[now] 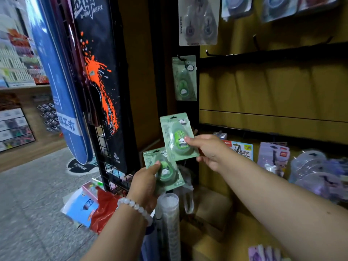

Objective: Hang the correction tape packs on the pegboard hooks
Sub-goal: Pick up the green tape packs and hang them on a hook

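Observation:
My right hand [209, 151] holds a green panda correction tape pack [175, 132] upright by its lower right edge, below the pegboard. Lower and to the left, my left hand [145, 183] grips another green pack [167, 172], or a small stack of them, with the thumb on its front. A third green pack [185, 78] hangs on a black hook [180, 57] at the left edge of the yellow pegboard [273, 87]. An empty black hook [209, 53] sticks out just right of it.
White and blue tape packs [199, 19] hang higher up. More carded stationery [273, 159] hangs at lower right. A wire rack with a black and orange bag [99, 76] stands left. Cardboard boxes [212, 213], clear tubes [169, 219] and loose packets [82, 206] sit on the floor.

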Demonstrator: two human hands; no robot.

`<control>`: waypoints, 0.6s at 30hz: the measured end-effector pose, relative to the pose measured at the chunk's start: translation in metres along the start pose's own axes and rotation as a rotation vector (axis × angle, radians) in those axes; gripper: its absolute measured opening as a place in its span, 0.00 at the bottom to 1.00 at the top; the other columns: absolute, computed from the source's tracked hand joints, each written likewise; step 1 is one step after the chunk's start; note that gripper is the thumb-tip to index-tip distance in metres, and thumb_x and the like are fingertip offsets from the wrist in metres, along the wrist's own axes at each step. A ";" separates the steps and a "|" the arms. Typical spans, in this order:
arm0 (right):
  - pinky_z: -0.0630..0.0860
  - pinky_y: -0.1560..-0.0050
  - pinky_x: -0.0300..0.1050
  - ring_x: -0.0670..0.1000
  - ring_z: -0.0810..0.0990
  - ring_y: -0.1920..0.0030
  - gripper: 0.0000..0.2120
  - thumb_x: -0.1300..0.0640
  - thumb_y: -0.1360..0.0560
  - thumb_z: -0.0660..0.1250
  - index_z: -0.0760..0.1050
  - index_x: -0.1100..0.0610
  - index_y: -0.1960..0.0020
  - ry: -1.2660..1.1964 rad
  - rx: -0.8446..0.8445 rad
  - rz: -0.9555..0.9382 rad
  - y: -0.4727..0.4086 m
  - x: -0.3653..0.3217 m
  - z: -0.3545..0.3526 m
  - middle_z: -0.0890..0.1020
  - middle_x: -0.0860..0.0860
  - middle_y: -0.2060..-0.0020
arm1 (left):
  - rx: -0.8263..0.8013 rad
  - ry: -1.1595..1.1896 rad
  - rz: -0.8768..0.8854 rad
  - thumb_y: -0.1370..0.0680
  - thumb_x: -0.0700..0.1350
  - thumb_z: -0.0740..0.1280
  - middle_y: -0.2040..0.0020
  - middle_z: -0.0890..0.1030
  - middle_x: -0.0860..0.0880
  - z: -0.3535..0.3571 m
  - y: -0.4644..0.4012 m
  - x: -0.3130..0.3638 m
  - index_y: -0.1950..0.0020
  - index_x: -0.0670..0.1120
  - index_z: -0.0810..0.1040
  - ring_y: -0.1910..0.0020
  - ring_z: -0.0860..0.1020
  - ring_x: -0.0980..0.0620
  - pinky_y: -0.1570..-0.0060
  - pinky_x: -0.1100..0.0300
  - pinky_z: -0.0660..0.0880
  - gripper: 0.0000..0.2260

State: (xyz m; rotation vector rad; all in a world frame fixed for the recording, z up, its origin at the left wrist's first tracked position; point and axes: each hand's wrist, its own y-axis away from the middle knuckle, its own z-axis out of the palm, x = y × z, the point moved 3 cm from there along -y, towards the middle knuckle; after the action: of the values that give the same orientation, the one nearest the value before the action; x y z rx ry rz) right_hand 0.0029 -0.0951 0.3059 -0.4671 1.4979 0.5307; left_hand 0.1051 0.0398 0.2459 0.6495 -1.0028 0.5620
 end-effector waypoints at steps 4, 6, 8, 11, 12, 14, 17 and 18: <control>0.75 0.78 0.36 0.49 0.80 0.60 0.12 0.57 0.26 0.72 0.74 0.62 0.48 -0.067 -0.012 -0.143 -0.009 -0.050 0.007 0.81 0.55 0.52 | 0.025 -0.006 0.005 0.21 0.45 0.66 0.46 0.83 0.34 -0.001 -0.004 0.004 0.37 0.37 0.74 0.61 0.83 0.41 0.69 0.59 0.74 0.16; 0.77 0.76 0.36 0.49 0.81 0.61 0.08 0.58 0.26 0.71 0.72 0.59 0.53 -0.096 -0.008 -0.208 -0.016 -0.075 0.011 0.79 0.54 0.54 | 0.016 0.009 -0.001 0.21 0.43 0.65 0.47 0.83 0.35 0.000 -0.002 0.006 0.39 0.36 0.75 0.61 0.82 0.41 0.74 0.61 0.75 0.14; 0.76 0.76 0.37 0.51 0.82 0.59 0.12 0.58 0.26 0.71 0.73 0.62 0.47 -0.098 0.021 -0.255 -0.024 -0.095 0.014 0.80 0.56 0.49 | -0.013 0.012 -0.004 0.20 0.40 0.63 0.48 0.82 0.34 0.002 0.002 0.007 0.40 0.35 0.76 0.65 0.81 0.44 0.81 0.66 0.71 0.12; 0.76 0.75 0.37 0.54 0.83 0.53 0.23 0.57 0.26 0.72 0.70 0.64 0.36 -0.077 0.063 -0.294 -0.034 -0.112 0.018 0.79 0.58 0.43 | -0.044 0.005 -0.005 0.20 0.40 0.63 0.45 0.81 0.32 0.003 0.002 0.006 0.39 0.34 0.75 0.66 0.81 0.44 0.81 0.66 0.71 0.13; 0.76 0.75 0.37 0.54 0.82 0.52 0.25 0.57 0.26 0.72 0.69 0.64 0.34 -0.069 0.074 -0.303 -0.038 -0.116 0.019 0.78 0.58 0.42 | -0.051 0.007 -0.004 0.20 0.40 0.63 0.44 0.81 0.31 0.004 0.003 0.006 0.39 0.34 0.75 0.66 0.81 0.44 0.80 0.66 0.72 0.13; 0.77 0.75 0.37 0.55 0.81 0.50 0.26 0.57 0.26 0.72 0.67 0.64 0.33 -0.050 0.101 -0.311 -0.043 -0.120 0.019 0.76 0.58 0.41 | -0.056 0.009 -0.008 0.20 0.40 0.63 0.44 0.81 0.31 0.004 0.002 0.006 0.40 0.33 0.75 0.66 0.81 0.44 0.80 0.65 0.72 0.13; 0.78 0.73 0.38 0.54 0.80 0.52 0.26 0.57 0.26 0.72 0.68 0.64 0.33 -0.019 0.147 -0.311 -0.051 -0.122 0.018 0.76 0.57 0.42 | -0.076 0.014 -0.006 0.20 0.39 0.63 0.49 0.82 0.33 0.006 0.004 0.007 0.40 0.34 0.75 0.72 0.81 0.47 0.81 0.66 0.71 0.12; 0.79 0.73 0.38 0.54 0.80 0.52 0.26 0.57 0.26 0.72 0.68 0.64 0.33 -0.012 0.152 -0.311 -0.053 -0.123 0.019 0.75 0.56 0.42 | -0.079 0.013 -0.004 0.20 0.39 0.63 0.50 0.81 0.33 0.006 0.004 0.008 0.40 0.34 0.75 0.73 0.81 0.48 0.82 0.66 0.71 0.12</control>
State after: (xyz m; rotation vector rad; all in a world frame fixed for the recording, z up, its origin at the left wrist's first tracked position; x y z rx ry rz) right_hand 0.0493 -0.1318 0.4278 -0.5632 1.4087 0.1739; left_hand 0.1020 0.0393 0.2559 0.5768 -1.0067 0.5199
